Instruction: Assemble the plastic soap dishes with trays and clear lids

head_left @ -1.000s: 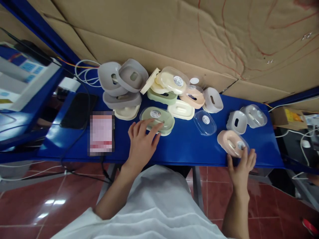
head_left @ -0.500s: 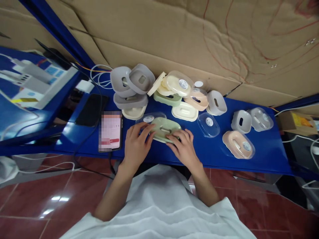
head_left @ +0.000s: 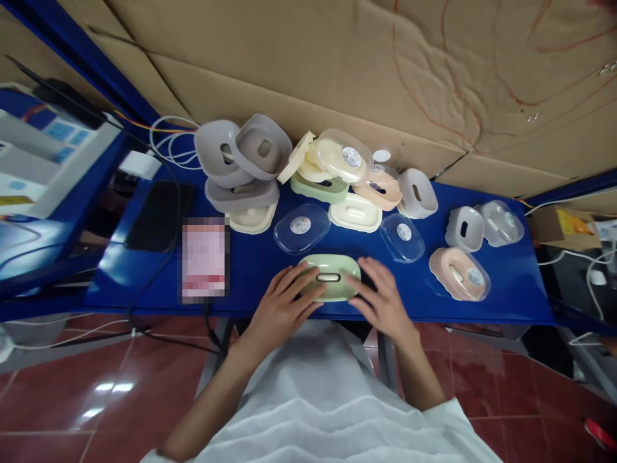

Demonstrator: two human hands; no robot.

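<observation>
A pale green soap box (head_left: 330, 276) with a slot in its top lies near the front edge of the blue table (head_left: 260, 270). My left hand (head_left: 284, 307) grips its left end and my right hand (head_left: 383, 302) grips its right end. Its clear lid (head_left: 301, 227), with a round sticker, lies apart on the table just behind and to the left. A pink soap box with a clear lid (head_left: 459, 274) rests to the right.
A pile of grey, cream, green and pink boxes (head_left: 308, 170) lines the back against cardboard. A phone (head_left: 204, 258), a dark tablet (head_left: 159, 215) and cables (head_left: 168, 138) lie left. Another clear lid (head_left: 403, 236) and grey boxes (head_left: 484, 226) sit right.
My right hand left the pink box and came to the green one. Both hands pulled the green box toward the front edge, leaving its clear lid behind on the table.
</observation>
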